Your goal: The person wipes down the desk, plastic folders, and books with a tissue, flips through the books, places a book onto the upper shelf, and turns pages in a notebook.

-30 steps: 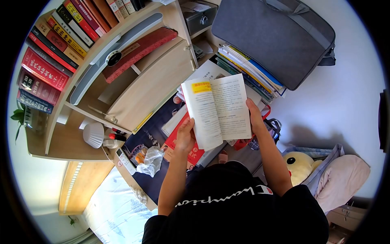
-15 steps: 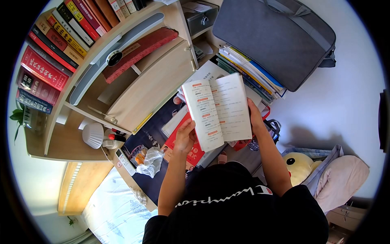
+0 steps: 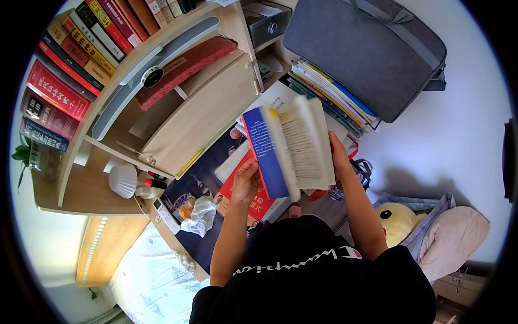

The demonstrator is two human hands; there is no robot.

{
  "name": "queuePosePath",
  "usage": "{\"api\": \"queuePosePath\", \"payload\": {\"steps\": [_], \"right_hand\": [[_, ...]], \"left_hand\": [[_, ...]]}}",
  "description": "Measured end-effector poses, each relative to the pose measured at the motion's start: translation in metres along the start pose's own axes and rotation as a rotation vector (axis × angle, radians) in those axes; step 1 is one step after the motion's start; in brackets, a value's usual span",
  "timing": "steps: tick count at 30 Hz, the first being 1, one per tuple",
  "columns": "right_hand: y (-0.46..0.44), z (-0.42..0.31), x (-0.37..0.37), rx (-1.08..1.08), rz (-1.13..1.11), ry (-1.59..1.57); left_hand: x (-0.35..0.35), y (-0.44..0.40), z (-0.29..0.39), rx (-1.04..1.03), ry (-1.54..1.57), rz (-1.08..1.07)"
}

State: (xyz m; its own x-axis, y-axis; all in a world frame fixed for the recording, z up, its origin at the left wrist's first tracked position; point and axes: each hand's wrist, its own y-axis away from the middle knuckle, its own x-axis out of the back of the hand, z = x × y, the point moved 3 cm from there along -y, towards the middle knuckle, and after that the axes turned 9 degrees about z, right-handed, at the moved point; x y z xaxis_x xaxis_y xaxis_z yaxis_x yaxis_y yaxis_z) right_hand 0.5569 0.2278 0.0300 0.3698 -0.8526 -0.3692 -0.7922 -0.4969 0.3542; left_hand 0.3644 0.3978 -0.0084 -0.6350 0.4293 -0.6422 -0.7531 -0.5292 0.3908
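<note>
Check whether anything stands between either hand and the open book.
Nothing visible does. The left hand meets the open book at its left edge and the right hand at its right edge. The red book lies below, not between. Fingers behind the pages are hidden.

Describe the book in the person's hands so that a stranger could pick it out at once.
From the big grey bag at upper right, look down and left to the open book between the left hand and right hand. A blue panel on its left and blurred, printed pages set it apart from the red book lying beneath.
</note>
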Motion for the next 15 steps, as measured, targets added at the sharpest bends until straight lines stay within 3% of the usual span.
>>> {"api": "queuePosePath", "payload": {"steps": [7,11,13,15], "right_hand": [[0.006,-0.005,-0.001,-0.082,0.028,0.057],[0.006,-0.006,-0.002,0.120,0.036,0.282],[-0.001,0.000,0.001,0.210,0.040,0.391],[-0.006,-0.003,0.005,0.492,0.121,0.727]], "left_hand": [[-0.005,0.003,0.012,-0.093,0.014,0.140],[0.013,0.000,0.023,-0.183,-0.094,0.197],[0.021,0.000,0.031,-0.236,-0.291,0.274],[0.018,-0.001,0.032,-0.295,-0.305,0.297]]}}
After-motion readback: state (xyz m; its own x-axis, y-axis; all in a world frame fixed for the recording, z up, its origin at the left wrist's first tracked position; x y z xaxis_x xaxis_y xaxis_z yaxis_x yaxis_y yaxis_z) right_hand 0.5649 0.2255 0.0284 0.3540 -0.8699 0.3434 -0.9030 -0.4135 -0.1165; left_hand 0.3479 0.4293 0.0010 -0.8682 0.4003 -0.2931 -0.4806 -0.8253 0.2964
